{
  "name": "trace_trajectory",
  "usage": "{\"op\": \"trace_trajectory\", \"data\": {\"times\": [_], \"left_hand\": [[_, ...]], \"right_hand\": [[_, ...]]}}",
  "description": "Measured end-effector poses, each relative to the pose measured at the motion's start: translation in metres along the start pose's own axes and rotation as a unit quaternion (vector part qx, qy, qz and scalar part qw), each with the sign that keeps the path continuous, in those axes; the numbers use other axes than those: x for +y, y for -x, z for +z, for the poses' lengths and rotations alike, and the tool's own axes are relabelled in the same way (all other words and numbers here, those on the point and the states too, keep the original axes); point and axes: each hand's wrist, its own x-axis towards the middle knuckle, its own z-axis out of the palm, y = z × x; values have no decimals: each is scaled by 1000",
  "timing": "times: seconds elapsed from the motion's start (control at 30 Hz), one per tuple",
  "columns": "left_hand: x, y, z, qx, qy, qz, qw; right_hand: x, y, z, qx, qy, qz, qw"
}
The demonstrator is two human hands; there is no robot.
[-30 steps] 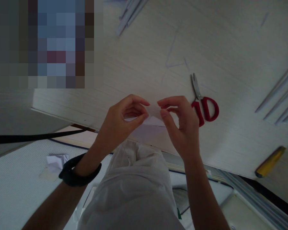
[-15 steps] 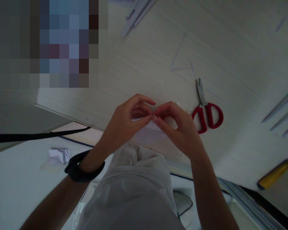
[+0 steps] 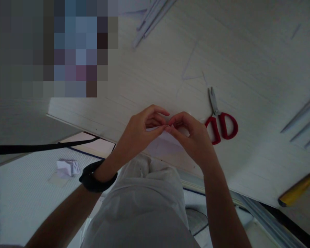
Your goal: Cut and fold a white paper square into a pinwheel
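Near the table's front edge, my left hand (image 3: 144, 129) and my right hand (image 3: 189, 132) meet fingertip to fingertip. Both pinch the edge of a piece of white paper (image 3: 161, 144), mostly seen below and between the hands. The exact fold or edge under the fingertips is too small and dim to make out. Just right of my right hand lie scissors (image 3: 222, 125) with red handles, blades pointing away from me and nearly closed.
Several thin rolled paper sticks (image 3: 153, 20) lie at the far side, with more grey-white sticks (image 3: 303, 115) at the right. A yellow cutter (image 3: 297, 189) rests near the right front edge. Folded paper (image 3: 67, 167) sits on the white mesh surface (image 3: 33, 196) at lower left.
The view has shifted slightly. Both hands stay together at the paper, and the small white bit at the fingertips shows less now. The scissors and sticks lie as before.
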Motion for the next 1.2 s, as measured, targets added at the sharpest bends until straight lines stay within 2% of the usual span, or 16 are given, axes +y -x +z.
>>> {"op": "trace_trajectory", "data": {"times": [0.4, 0.73, 0.93, 1.07, 1.2], "left_hand": [[0, 1, -2, -6, -18, 5, 1000], [2, 6, -5, -1, 9, 2, 1000], [3, 7, -5, -13, 30, -4, 999], [6, 5, -5, -6, 17, -13, 1000], [7, 4, -6, 4, 4, -19, 1000]], "right_hand": [[4, 1, 4, 20, -9, -14, 1000], [1, 7, 2, -16, -6, -60, 998], [3, 8, 6, 5, 4, -69, 998], [3, 6, 5, 12, 41, -82, 996], [5, 5, 6, 28, 122, -110, 986]]}}
